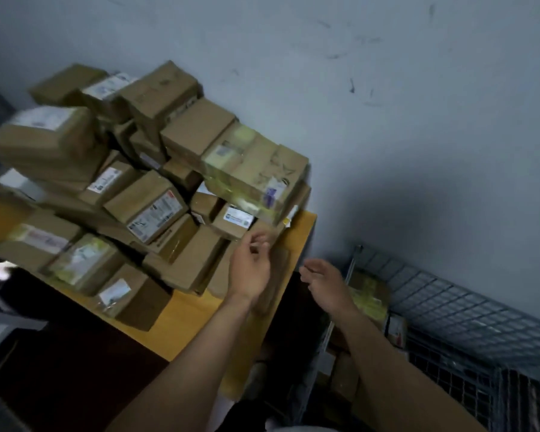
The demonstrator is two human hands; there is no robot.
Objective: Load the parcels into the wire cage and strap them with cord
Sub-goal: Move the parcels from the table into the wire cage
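A heap of brown cardboard parcels (pixel 156 188) with white labels covers a yellow table (pixel 181 319). My left hand (pixel 251 266) is raised in front of the heap's right end, fingers loosely curled, holding nothing. My right hand (pixel 323 283) hovers just right of the table's corner, also loosely curled and holding nothing. The wire cage (pixel 468 310) stands on the floor at the lower right against the wall. A few parcels (pixel 370 302) lie inside it, partly hidden by my right forearm. No cord is in view.
A pale blue wall (pixel 387 104) runs behind the table and the cage. A dark floor (pixel 75 369) lies below the table's front edge. Grey and dark objects (pixel 0 300) sit at the far left edge, too blurred to identify.
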